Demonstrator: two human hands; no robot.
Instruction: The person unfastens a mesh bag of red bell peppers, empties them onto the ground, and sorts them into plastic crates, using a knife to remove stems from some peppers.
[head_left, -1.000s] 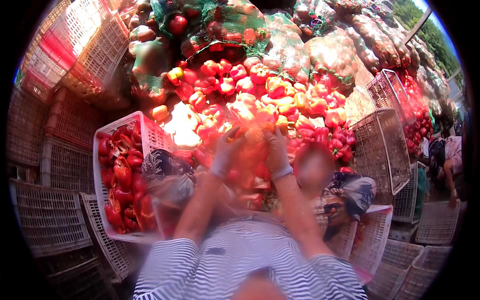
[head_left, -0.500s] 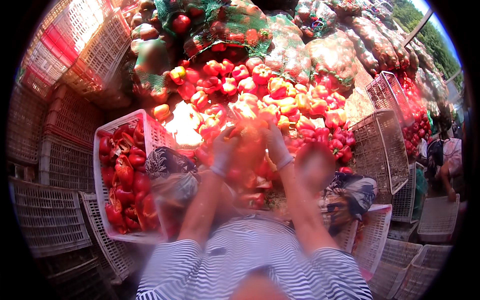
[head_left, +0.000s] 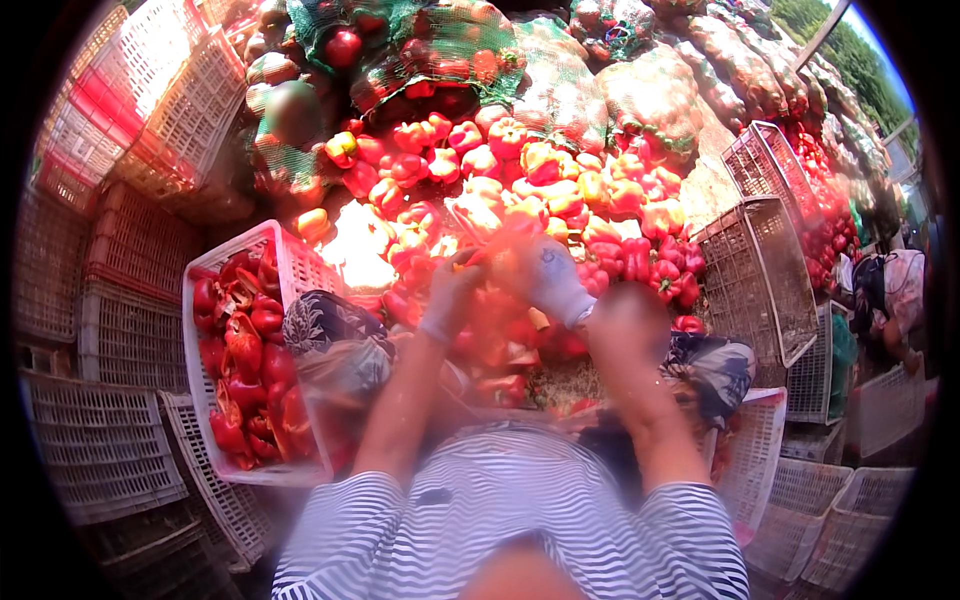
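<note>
My left hand [head_left: 450, 295], in a pale glove, is closed on a red bell pepper [head_left: 495, 262], whose outline is smeared by a blurred patch in the view. Against its far right side is my right hand [head_left: 560, 284], also gloved, back turned up and fingers curled towards the pepper. What those fingers grip, if anything, is hidden. Beyond both hands spreads a heap of whole red and orange-red bell peppers [head_left: 560, 190]. At my left, a white and pink crate [head_left: 318, 268] is filled with opened red pepper pieces [head_left: 245, 345]. Red pepper pieces [head_left: 503, 388] also lie below my hands.
Green mesh sacks of peppers [head_left: 455, 50] are stacked behind the heap. Plastic crates [head_left: 100, 440] line the left side. An upended crate [head_left: 757, 280] stands at the right. By my right knee is another white crate [head_left: 752, 450]. A person [head_left: 893, 295] sits at the far right.
My right hand has rolled over so its back faces up, and its forearm has swung more upright. My left hand stays nearly in place. The whole view has shifted slightly.
</note>
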